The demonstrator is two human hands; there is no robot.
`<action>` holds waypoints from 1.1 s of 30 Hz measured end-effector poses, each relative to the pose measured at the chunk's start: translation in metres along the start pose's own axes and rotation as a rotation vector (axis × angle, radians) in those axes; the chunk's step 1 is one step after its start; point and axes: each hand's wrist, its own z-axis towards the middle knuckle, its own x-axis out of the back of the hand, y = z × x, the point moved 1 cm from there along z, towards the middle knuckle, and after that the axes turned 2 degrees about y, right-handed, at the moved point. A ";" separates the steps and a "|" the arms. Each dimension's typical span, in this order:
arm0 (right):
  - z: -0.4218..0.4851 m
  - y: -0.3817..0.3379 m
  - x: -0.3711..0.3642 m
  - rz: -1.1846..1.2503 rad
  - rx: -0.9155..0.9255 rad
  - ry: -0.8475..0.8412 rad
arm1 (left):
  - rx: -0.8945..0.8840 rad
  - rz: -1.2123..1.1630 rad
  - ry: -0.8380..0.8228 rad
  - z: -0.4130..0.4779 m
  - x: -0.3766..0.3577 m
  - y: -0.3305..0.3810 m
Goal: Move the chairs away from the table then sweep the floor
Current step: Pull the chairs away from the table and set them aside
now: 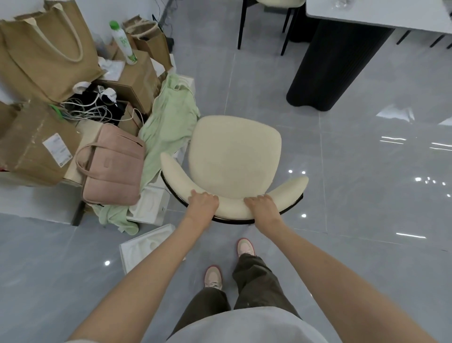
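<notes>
Both hands, left hand (203, 203) and right hand (262, 205), clamp the cream padded chair's (234, 156) backrest; chair well clear of the white table (381, 18). Another cream chair (276, 2) remains there; sweeping not begun.

The glossy grey floor (367, 195) carries everything here. The cream chair (234, 156) stands at its centre, with my shoes (213, 276) on the tiles at 6 o'clock. A white moulded tray (144, 244) lies flat at 8 o'clock. At 1 o'clock the desk (391, 17) stands on its black ribbed pedestal (330, 68), with a second chair (242, 24) at 12 o'clock.
</notes>
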 end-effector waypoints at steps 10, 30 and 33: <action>0.024 0.017 0.013 0.003 -0.071 0.017 | 0.025 -0.080 -0.052 0.042 0.014 -0.006; -0.025 0.124 0.041 0.372 -0.264 0.255 | 0.233 -0.590 -0.024 0.054 0.059 0.069; -0.035 0.172 0.035 0.418 -0.291 0.260 | 0.265 -0.647 0.004 0.075 0.072 0.101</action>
